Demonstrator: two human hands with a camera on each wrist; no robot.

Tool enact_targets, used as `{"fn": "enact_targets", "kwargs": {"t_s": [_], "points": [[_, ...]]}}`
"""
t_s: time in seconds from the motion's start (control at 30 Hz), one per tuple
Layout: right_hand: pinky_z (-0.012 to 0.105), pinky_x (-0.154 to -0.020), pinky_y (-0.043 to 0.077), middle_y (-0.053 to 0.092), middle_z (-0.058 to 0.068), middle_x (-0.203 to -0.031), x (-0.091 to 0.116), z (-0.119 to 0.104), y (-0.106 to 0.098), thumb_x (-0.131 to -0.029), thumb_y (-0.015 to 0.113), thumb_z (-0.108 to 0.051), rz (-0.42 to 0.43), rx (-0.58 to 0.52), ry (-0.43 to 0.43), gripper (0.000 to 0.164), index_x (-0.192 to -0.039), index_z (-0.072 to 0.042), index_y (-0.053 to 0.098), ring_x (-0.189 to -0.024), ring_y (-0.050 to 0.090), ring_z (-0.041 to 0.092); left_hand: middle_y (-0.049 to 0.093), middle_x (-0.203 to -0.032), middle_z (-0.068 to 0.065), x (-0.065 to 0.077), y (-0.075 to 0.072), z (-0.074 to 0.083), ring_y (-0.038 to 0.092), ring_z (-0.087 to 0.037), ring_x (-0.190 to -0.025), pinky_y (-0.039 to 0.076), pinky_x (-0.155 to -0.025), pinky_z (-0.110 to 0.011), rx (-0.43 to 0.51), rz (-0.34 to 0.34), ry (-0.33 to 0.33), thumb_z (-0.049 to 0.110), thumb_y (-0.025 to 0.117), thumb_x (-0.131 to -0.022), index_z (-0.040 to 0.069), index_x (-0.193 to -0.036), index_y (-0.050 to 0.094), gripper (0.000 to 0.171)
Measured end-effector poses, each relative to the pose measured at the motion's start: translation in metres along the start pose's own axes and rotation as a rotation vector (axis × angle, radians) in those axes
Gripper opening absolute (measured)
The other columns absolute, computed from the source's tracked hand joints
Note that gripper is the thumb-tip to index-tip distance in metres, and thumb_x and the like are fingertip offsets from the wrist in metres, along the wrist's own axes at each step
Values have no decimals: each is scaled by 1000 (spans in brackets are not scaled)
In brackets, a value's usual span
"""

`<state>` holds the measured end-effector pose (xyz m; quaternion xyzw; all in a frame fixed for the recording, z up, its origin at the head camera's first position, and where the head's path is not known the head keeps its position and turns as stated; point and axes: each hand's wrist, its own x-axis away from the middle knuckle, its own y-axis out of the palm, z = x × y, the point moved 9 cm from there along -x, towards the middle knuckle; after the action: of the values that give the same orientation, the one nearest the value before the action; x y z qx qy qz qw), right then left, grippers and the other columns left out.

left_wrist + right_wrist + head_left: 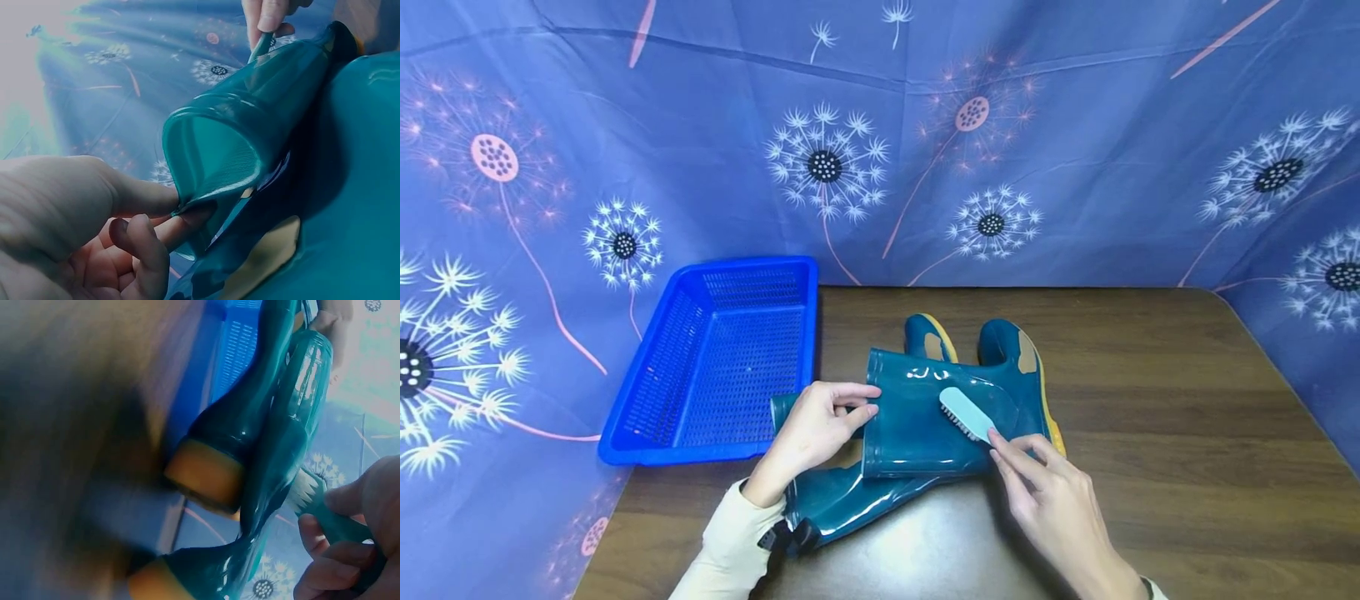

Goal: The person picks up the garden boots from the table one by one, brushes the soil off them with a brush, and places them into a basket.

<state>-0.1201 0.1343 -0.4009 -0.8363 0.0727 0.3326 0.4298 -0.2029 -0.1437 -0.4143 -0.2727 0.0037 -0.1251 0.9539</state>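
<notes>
At far left, a blue perforated basket (700,455) on the counter (1187,417). Just right of it, a second teal boot (857,500), lying down and partly covered. Next, the left hand (820,422), with thumb and finger pinching the open rim of the upper boot (917,425). Between both hands, the shaft of that upper boot, laid partly over the second one, opening toward the left hand, toe pointing away, yellow sole at right. At the right part of the shaft, a pale blue brush (967,411), bristles against or just beside the glossy surface, exact contact hard to tell. At right, near the boot's foot, the right hand (1056,496), with thumb and fingers pinched round the brush handle.
</notes>
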Motion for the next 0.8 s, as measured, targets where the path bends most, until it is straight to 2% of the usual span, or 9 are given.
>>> {"fn": "enact_targets", "kwargs": {"t_s": [0.07,0.2,0.3,0.43,0.57,0.67,0.8], "points": [[9,-47,22,72,-3,-91,3,2,-1,-77,91,-2,6,24,4,44,-119,-13,83,-57,37,-6,49,-59,6,0,1,0,41,-9,-50,28,-45,-23,13,-5,1,17,73,-101,14,-122,81,22],[13,-46,25,73,0,-88,7,10,-12,-77,88,-2,90,51,24,38,-113,-10,85,-56,39,-3,54,-60,6,-1,1,0,43,-9,-51,30,-46,-22,25,-1,4,16,73,-101,14,-121,81,22],[15,-45,28,73,2,-88,6,15,-16,-81,85,-4,125,47,49,32,-112,-10,85,-55,40,-1,54,-61,6,-1,-2,-1,43,-10,-51,29,-46,-23,21,16,4,15,74,-101,14,-120,82,21],[12,-46,26,73,2,-91,3,9,-10,-82,85,-4,82,23,27,34,-115,-11,84,-54,37,-5,52,-60,5,-1,-1,-1,43,-10,-51,28,-45,-23,18,16,0,16,74,-101,15,-120,82,21],[9,-46,20,73,0,-91,1,2,-4,-76,88,-2,47,33,-36,39,-114,-11,85,-53,29,-9,53,-60,5,0,0,0,43,-10,-51,28,-45,-23,21,12,-3,17,74,-101,15,-121,81,21],[11,-45,20,73,1,-89,1,7,-9,-75,87,-3,88,80,-17,36,-110,-10,85,-53,30,-8,55,-62,4,1,1,1,43,-11,-51,28,-46,-23,18,12,-11,17,74,-101,15,-121,81,21],[19,-43,26,73,5,-87,-4,17,-24,-80,84,-5,167,125,60,28,-107,-8,86,-51,39,-1,53,-62,4,1,-1,1,43,-11,-51,28,-46,-23,4,14,-15,18,74,-101,16,-121,82,22]]}}
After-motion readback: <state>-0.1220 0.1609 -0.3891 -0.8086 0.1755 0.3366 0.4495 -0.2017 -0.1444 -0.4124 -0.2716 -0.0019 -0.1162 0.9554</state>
